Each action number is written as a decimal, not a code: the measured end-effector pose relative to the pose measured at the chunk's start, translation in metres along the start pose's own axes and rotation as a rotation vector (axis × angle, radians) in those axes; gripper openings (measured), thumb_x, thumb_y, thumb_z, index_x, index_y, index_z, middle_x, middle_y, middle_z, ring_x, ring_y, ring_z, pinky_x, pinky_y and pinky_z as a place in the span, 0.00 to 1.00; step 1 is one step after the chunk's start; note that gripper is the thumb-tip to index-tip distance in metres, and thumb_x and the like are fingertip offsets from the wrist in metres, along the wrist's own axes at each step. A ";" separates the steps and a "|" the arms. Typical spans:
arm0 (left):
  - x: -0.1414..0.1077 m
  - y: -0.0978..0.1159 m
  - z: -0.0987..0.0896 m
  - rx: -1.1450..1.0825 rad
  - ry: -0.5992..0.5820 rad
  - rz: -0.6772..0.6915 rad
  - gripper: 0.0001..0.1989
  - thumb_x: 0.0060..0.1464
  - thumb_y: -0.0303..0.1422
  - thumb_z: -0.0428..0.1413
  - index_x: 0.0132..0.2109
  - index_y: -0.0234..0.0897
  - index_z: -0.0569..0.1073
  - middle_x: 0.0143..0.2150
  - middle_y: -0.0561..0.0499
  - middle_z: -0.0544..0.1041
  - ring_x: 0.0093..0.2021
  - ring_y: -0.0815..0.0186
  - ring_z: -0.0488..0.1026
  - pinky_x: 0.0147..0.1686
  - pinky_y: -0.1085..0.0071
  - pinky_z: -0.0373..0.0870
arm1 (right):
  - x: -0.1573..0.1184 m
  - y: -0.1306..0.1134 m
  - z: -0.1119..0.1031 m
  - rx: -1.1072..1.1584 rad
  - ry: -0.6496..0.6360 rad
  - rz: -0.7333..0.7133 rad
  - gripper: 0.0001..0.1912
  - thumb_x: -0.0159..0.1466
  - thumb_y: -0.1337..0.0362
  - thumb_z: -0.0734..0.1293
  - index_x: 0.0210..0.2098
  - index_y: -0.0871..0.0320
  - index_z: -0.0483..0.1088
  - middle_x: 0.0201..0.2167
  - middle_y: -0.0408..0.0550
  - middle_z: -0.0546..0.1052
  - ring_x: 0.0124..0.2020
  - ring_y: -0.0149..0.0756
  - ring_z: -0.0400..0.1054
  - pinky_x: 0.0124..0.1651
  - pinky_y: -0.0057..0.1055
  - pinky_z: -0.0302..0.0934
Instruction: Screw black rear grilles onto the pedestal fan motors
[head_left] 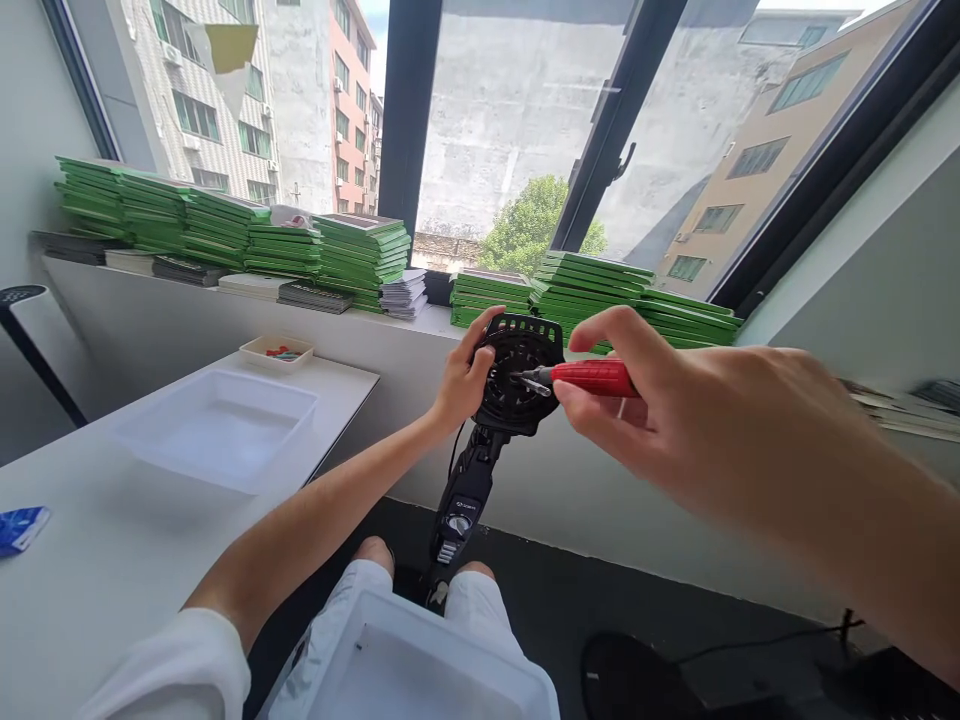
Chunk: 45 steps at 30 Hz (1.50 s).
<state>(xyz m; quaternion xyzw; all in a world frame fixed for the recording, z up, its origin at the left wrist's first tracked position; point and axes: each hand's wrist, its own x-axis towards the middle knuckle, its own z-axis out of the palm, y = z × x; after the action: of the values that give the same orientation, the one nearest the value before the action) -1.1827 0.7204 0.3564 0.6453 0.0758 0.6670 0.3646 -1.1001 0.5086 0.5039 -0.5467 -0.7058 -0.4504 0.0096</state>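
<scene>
Near the middle stands a black fan (517,345) with a round, slotted head and no blades to be seen on its face. Below it runs its slim black neck (459,505), with a silver knob and buttons. My left hand (461,380) grips the left rim of the head, thumb on the front. In my right hand (630,385), a tool with a ridged red handle (596,378) is pinched between bent fingers and thumb. Its slim metal tip points at the centre of the head; whether it touches cannot be made out. A white plastic tray (442,620) lies on my lap.
On the white table (67,560) at left are a translucent bin (225,425), a small tray (276,352) with red pieces and a blue packet (21,530). Stacked green books (352,255) line the windowsill. A cable (765,635) runs over the dark floor at lower right.
</scene>
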 end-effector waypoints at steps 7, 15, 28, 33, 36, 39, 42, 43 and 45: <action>-0.001 0.002 0.000 -0.038 -0.004 0.026 0.28 0.70 0.52 0.49 0.69 0.44 0.68 0.49 0.48 0.76 0.41 0.62 0.70 0.46 0.64 0.71 | 0.003 -0.002 0.002 -0.146 0.094 0.035 0.32 0.77 0.48 0.44 0.33 0.57 0.70 0.10 0.41 0.55 0.13 0.38 0.56 0.21 0.30 0.40; 0.000 0.005 0.001 -0.012 0.014 -0.030 0.28 0.70 0.52 0.49 0.69 0.45 0.69 0.47 0.48 0.76 0.37 0.62 0.70 0.43 0.64 0.73 | -0.004 -0.007 -0.005 -0.185 0.103 -0.094 0.27 0.80 0.55 0.45 0.41 0.60 0.70 0.12 0.38 0.54 0.12 0.34 0.52 0.21 0.29 0.38; 0.002 0.001 0.002 -0.017 0.007 -0.009 0.27 0.71 0.50 0.48 0.69 0.44 0.68 0.51 0.49 0.77 0.42 0.61 0.72 0.49 0.63 0.72 | -0.004 0.000 0.003 -0.247 0.208 -0.007 0.29 0.80 0.51 0.45 0.30 0.55 0.63 0.11 0.37 0.48 0.11 0.36 0.51 0.22 0.29 0.36; 0.004 -0.002 -0.003 -0.025 -0.045 -0.009 0.27 0.70 0.47 0.48 0.70 0.44 0.66 0.58 0.47 0.78 0.52 0.55 0.75 0.58 0.56 0.71 | -0.004 0.000 0.008 0.032 0.260 -0.184 0.27 0.80 0.51 0.43 0.45 0.60 0.66 0.13 0.37 0.61 0.10 0.33 0.53 0.18 0.25 0.40; 0.007 -0.007 -0.011 -0.057 -0.191 0.036 0.32 0.67 0.47 0.53 0.74 0.44 0.61 0.70 0.45 0.70 0.67 0.49 0.69 0.69 0.53 0.62 | -0.004 -0.001 0.008 -0.188 0.277 -0.122 0.26 0.80 0.56 0.45 0.38 0.59 0.66 0.11 0.34 0.51 0.09 0.34 0.50 0.20 0.26 0.35; 0.009 -0.010 -0.017 -0.088 -0.285 0.055 0.37 0.66 0.47 0.55 0.76 0.47 0.54 0.75 0.46 0.63 0.70 0.49 0.65 0.72 0.52 0.59 | -0.002 -0.001 0.007 -0.273 0.291 -0.059 0.28 0.80 0.54 0.45 0.32 0.56 0.63 0.10 0.35 0.48 0.10 0.34 0.50 0.22 0.25 0.33; 0.009 -0.011 -0.018 -0.087 -0.264 0.062 0.34 0.69 0.48 0.54 0.76 0.48 0.55 0.74 0.45 0.64 0.70 0.51 0.66 0.72 0.53 0.60 | 0.003 0.000 0.008 -0.019 0.265 -0.177 0.27 0.80 0.53 0.42 0.43 0.61 0.65 0.11 0.32 0.54 0.08 0.30 0.53 0.20 0.21 0.35; 0.010 -0.012 -0.018 -0.084 -0.249 0.064 0.33 0.69 0.48 0.54 0.75 0.47 0.57 0.73 0.45 0.66 0.70 0.51 0.67 0.71 0.53 0.62 | 0.004 0.000 0.009 -0.006 0.253 -0.191 0.27 0.81 0.54 0.41 0.44 0.62 0.64 0.11 0.31 0.53 0.08 0.30 0.52 0.19 0.20 0.35; 0.010 -0.011 -0.016 -0.091 -0.224 0.054 0.33 0.69 0.50 0.54 0.74 0.46 0.59 0.68 0.44 0.71 0.65 0.51 0.71 0.68 0.53 0.67 | 0.005 0.000 0.010 -0.129 0.255 -0.158 0.29 0.81 0.55 0.41 0.37 0.60 0.64 0.10 0.31 0.49 0.07 0.32 0.52 0.20 0.22 0.32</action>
<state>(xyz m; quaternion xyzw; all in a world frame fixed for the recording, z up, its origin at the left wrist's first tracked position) -1.1922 0.7407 0.3556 0.7003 -0.0130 0.6031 0.3816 -1.0972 0.5190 0.5011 -0.4274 -0.7093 -0.5598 0.0285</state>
